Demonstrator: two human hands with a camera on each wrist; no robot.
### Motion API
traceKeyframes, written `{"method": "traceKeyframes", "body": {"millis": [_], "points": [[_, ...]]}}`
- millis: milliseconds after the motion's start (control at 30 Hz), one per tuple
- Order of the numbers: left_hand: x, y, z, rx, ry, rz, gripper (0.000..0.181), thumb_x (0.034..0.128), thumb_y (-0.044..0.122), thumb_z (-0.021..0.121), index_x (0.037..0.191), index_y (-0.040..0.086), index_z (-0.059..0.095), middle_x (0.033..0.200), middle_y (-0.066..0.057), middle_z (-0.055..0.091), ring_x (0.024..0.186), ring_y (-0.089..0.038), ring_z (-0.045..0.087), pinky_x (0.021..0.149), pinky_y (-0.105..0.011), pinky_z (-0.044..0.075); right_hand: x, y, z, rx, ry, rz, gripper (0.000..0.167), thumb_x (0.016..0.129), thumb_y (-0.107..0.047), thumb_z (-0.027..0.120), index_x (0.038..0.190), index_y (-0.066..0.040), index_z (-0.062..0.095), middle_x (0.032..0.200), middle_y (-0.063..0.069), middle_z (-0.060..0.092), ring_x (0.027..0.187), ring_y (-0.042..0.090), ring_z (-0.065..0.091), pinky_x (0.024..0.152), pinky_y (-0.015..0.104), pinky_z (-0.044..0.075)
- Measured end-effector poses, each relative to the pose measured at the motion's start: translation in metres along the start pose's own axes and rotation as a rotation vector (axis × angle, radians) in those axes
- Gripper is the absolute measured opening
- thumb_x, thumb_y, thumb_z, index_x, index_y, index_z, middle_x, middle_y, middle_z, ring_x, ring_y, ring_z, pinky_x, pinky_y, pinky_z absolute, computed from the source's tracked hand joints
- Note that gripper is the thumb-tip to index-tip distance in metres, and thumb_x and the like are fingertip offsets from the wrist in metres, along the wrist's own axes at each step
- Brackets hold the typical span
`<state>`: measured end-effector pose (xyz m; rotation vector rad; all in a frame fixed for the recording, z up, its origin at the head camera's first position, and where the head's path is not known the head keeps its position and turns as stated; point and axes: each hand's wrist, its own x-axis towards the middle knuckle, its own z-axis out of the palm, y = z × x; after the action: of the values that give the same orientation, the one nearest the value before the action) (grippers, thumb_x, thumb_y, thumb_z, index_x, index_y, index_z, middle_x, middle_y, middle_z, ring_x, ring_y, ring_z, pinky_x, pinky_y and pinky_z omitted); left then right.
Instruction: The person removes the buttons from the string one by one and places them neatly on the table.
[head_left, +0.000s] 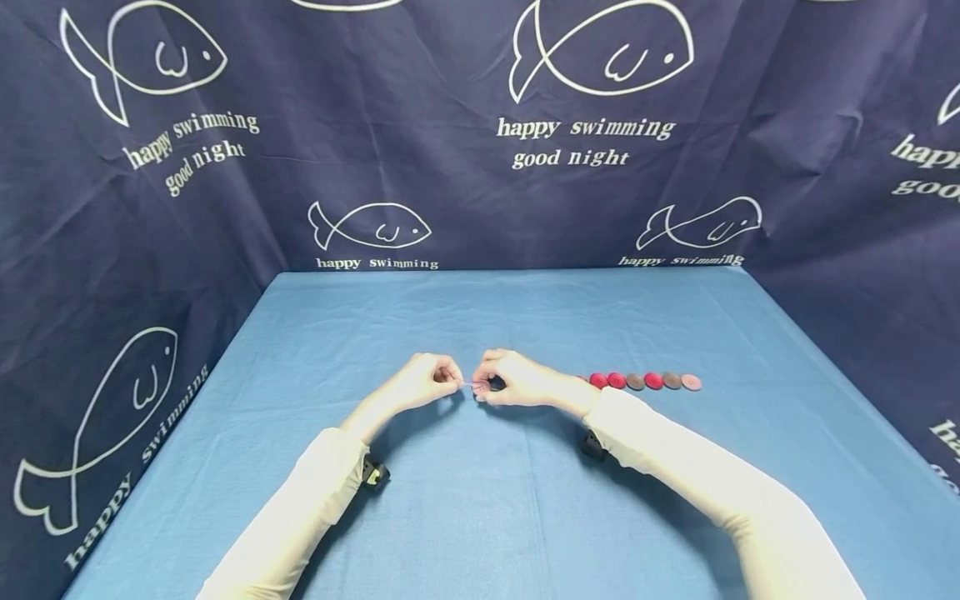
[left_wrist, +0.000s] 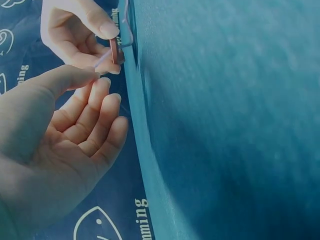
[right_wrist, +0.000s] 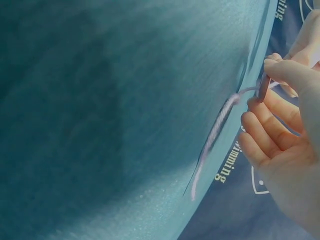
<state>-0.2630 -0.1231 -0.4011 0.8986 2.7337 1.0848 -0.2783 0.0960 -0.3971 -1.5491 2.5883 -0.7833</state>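
Note:
Between the thumb and fingertips of my right hand a small round reddish-pink button is pinched, turned edge-on in both wrist views. A lilac yarn runs through or past it; its loose tail lies on the cloth in the right wrist view. My left hand pinches the yarn's other end with thumb and forefinger, close beside the button. Its other fingers are loosely bent. Whether the yarn passes through a hole is too small to tell.
A row of buttons, among them a red button, a brown button and a pink button, lies right of my right wrist. The forearm hides its near end. Blue cloth covers the table; a dark fish-print curtain surrounds it.

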Motion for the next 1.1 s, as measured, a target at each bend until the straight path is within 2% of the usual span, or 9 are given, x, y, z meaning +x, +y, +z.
{"method": "traceKeyframes", "body": {"millis": [500,867,1100], "points": [[-0.0013,-0.006,-0.0051,-0.018,0.017,-0.012,0.004,0.0822,0.009,0.064,0.083,0.007,0.068,0.073,0.0,0.065,0.065,-0.003,0.055,0.064,-0.019,0.046,0.0005,0.0018,0.0006,0.011,0.01,0.003,0.006,0.081,-0.012,0.067,0.085,-0.009,0.065,0.079,0.006,0.054,0.078,0.02,0.053,0.074,0.023,0.042],[-0.0033,-0.0076,-0.0053,-0.018,0.023,-0.013,0.004,0.0828,0.01,0.065,0.083,0.006,0.067,0.071,0.0,0.064,0.062,-0.003,0.053,0.061,-0.019,0.045,-0.0028,0.0053,0.0,0.027,0.011,0.031,0.008,0.08,-0.013,0.068,0.087,-0.01,0.066,0.08,0.002,0.054,0.079,0.021,0.054,0.074,0.023,0.042],[-0.0041,-0.0083,-0.0055,-0.011,0.024,-0.023,0.006,0.0831,0.012,0.066,0.082,0.007,0.067,0.07,0.001,0.063,0.06,-0.003,0.051,0.06,-0.019,0.043,-0.0071,0.0081,-0.0017,0.036,0.029,0.034,0.008,0.08,-0.013,0.069,0.086,-0.009,0.066,0.079,0.003,0.055,0.079,0.022,0.056,0.075,0.029,0.046]]}}
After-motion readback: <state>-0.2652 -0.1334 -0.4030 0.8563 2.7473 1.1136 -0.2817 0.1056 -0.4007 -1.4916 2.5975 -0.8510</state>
